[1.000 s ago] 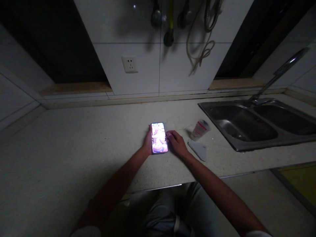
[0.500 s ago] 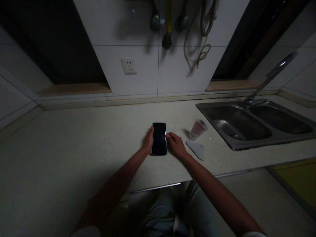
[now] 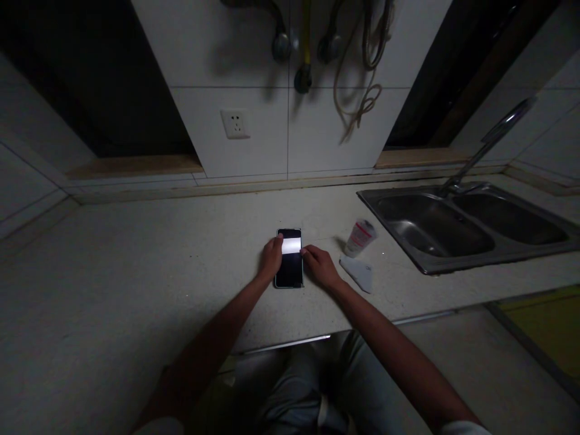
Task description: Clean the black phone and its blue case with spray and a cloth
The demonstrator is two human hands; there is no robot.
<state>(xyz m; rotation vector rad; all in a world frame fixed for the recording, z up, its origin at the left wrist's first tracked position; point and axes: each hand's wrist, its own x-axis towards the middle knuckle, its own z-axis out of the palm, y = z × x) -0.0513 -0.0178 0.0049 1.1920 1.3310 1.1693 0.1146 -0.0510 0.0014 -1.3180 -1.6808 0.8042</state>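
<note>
A dark smartphone (image 3: 289, 272) lies on the pale countertop, its long side pointing away from me. A bright white band crosses the upper half of its screen. My left hand (image 3: 270, 258) grips its left edge, with the thumb over the upper left of the screen. On the other side, my right hand (image 3: 319, 264) is closed, its fingertips pinched at the phone's right edge. Whether those fingertips also hold something thin cannot be made out. To the right of my right hand are a grey flat scraper-like piece (image 3: 357, 273) and a clear plastic cup (image 3: 360, 237) with red print.
A steel double sink (image 3: 428, 266) with a faucet (image 3: 487, 142) is set into the countertop (image 3: 149, 254) at right. Behind, the tiled wall carries a socket (image 3: 235, 124), pipe valves (image 3: 302, 80) and a hanging cord (image 3: 362, 109). The counter's front edge is near my body.
A bright white band now shows across the phone's screen, which was dark before. Both hands stay at the phone's edges. The view has shifted slightly.
</note>
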